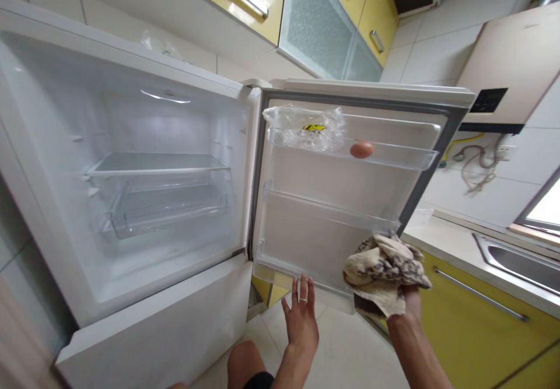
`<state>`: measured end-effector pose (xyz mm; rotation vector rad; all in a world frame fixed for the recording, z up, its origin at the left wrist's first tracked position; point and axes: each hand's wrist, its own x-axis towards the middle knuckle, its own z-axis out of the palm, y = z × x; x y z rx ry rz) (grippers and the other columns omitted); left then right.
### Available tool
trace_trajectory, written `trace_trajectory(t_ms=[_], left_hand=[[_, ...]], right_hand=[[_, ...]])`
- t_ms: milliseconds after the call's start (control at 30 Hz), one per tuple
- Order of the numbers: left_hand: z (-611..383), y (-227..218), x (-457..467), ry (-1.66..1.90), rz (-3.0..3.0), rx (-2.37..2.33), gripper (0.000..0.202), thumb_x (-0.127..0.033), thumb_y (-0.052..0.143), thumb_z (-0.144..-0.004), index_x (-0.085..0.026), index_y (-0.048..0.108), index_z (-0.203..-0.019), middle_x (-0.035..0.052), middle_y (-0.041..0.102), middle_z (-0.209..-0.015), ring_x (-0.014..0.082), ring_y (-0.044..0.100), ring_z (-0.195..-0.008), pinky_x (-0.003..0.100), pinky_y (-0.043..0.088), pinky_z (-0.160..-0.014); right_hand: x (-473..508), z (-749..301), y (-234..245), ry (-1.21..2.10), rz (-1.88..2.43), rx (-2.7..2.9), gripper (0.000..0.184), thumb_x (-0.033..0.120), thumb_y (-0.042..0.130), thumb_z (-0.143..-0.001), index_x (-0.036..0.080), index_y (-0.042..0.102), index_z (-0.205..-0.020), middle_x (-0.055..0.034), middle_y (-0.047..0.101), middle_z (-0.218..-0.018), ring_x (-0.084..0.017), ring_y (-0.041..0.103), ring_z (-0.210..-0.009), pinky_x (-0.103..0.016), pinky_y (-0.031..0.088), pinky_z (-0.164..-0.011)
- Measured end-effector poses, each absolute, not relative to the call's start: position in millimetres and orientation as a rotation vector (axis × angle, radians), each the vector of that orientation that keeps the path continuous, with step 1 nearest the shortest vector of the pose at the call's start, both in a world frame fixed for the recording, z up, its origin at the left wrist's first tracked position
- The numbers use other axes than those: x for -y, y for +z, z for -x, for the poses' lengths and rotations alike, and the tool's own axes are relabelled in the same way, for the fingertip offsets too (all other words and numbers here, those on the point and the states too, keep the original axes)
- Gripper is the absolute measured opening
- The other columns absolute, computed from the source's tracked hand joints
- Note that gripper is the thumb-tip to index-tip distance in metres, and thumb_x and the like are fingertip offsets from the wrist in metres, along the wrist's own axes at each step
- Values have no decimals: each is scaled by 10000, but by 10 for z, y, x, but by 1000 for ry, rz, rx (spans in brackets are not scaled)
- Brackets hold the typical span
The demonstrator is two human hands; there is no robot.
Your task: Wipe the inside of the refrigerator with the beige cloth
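Note:
My right hand (410, 302) holds a bunched beige and dark patterned cloth (385, 266) at the lower outer corner of the open fridge door (315, 202). Much of that hand is hidden behind the cloth. Fingers stretched out and a ring on one of them, my left hand (301, 313) is by the lowest door shelf (280, 273) and holds nothing. On the top door shelf lie a brown egg (361, 150) and a crumpled clear plastic bag (306, 128) with a yellow and black mark.
To the left, the fridge interior (153, 115) shows a glass shelf (161, 162) and a clear drawer (170, 208). Yellow cabinets (476, 319) with a counter and sink (520, 260) stand right. A water heater (507, 68) hangs on the wall. My knee is near my left hand.

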<state>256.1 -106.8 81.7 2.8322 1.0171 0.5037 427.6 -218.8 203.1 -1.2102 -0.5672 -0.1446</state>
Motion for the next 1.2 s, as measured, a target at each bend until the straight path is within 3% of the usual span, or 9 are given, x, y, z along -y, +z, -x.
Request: trace_trajectory(t_ms=[133,267,400,533,700,800,900,1033,1200], left_hand=[[-2534,852,1075,468,-2794,-1003,944,117,331,-741,-283,183,-1584,7,126,-1666,277,247,-1541,640,412,-1132],[-2523,838,1083,500,-2788,-994,919,84,382,-775,-283,157,-1586,8,106,-1671,282,229,-1546,639,404,-1140],[-2577,792,1070,488,-2761,-996,953,104,358,-764,-320,125,-1584,-4,105,-1667,278,229,-1545,640,402,-1143],[-2647,743,1040,458,-2666,-952,896,71,341,-805,-345,162,-1578,-16,151,-1659,276,231,-1541,628,373,-1167],[-2655,697,1025,455,-2582,-912,732,-66,358,-908,-379,248,-1561,-39,212,-1648,286,243,-1537,626,343,-1190],[-2627,695,1030,450,-2580,-892,731,-79,385,-907,-369,241,-1562,-37,208,-1649,298,225,-1542,652,321,-1194],[-2596,727,1045,442,-2605,-919,770,-18,346,-887,-359,231,-1568,-25,201,-1654,281,235,-1540,643,336,-1188],[-2566,814,1071,465,-2686,-971,883,83,317,-798,-292,198,-1589,6,158,-1675,287,233,-1544,668,376,-1150],[-2557,865,1077,474,-2673,-950,914,55,398,-774,-282,193,-1598,25,176,-1689,303,233,-1545,670,401,-1134]], right_hand=[[1785,-4246,1961,78,1154,386,504,582,536,-723,233,706,-1045,-50,688,-760,-255,658,-746,-487,568,-833],[1244,-4163,1984,-158,1218,221,450,391,578,-613,184,656,-1004,-30,667,-822,-209,608,-783,-410,521,-829],[711,-3945,2086,-507,1375,483,394,286,509,-663,180,619,-1026,-76,614,-1011,-221,541,-955,-411,434,-954],[215,-3717,2111,-611,1482,813,332,197,461,-708,183,606,-1006,-114,542,-1072,-256,492,-1043,-450,406,-1003],[-237,-3597,2021,-456,1545,1405,382,148,471,-830,252,657,-1147,-99,560,-1340,-271,429,-1286,-459,351,-1125],[-333,-3598,1979,-365,1541,1634,299,166,491,-889,281,697,-1073,-62,587,-1389,-263,435,-1333,-451,338,-1160],[-284,-3651,1950,-345,1625,1786,262,166,485,-913,252,708,-1021,-80,570,-1439,-272,436,-1366,-479,341,-1171],[-33,-3804,1877,-169,1678,2078,242,120,535,-861,234,729,-952,-69,644,-1357,-229,547,-1281,-412,441,-1100],[458,-4048,1783,70,1723,2273,307,79,576,-760,237,747,-960,-60,706,-1243,-193,635,-1165,-324,488,-1016]])
